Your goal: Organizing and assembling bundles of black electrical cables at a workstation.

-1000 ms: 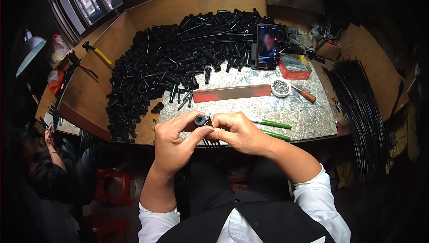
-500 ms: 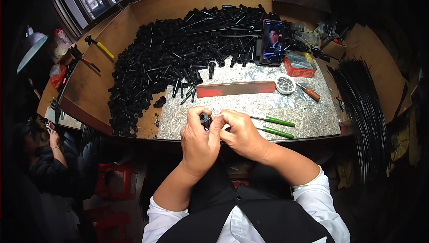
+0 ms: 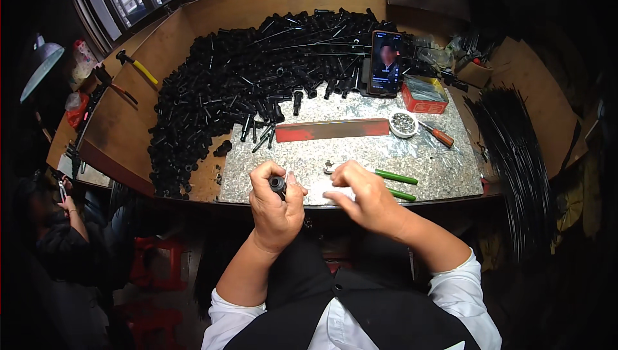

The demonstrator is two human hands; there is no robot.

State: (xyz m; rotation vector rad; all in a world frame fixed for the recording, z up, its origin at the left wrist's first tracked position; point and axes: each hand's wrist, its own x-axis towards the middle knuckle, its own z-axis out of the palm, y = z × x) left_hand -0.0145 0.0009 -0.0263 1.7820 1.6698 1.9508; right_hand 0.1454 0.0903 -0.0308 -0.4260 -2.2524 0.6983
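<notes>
My left hand [image 3: 273,211] is closed round a black tubular part [image 3: 277,184], its round hollow end pointing up between thumb and fingers. To the right of it, apart, my right hand [image 3: 374,203] hovers over the near edge of the speckled work slab [image 3: 309,160]. Its thumb and fingers are spread, with nothing visible between them. Under and beyond this hand lie green-handled pliers [image 3: 396,177], their metal head showing to the left of the fingers; part of them is hidden.
A large heap of black parts [image 3: 238,80] fills the back and left. Behind the hands are a red-brown bar [image 3: 331,130], a white bowl of small metal pieces [image 3: 403,124], a screwdriver [image 3: 440,136], a red box [image 3: 425,98] and a propped phone [image 3: 385,64]. Black rods [image 3: 512,157] stand right; another person sits left.
My hands have parted: the right has come away to the right and opened over the pliers. The left has shifted slightly left and down, still holding the black tubular part.
</notes>
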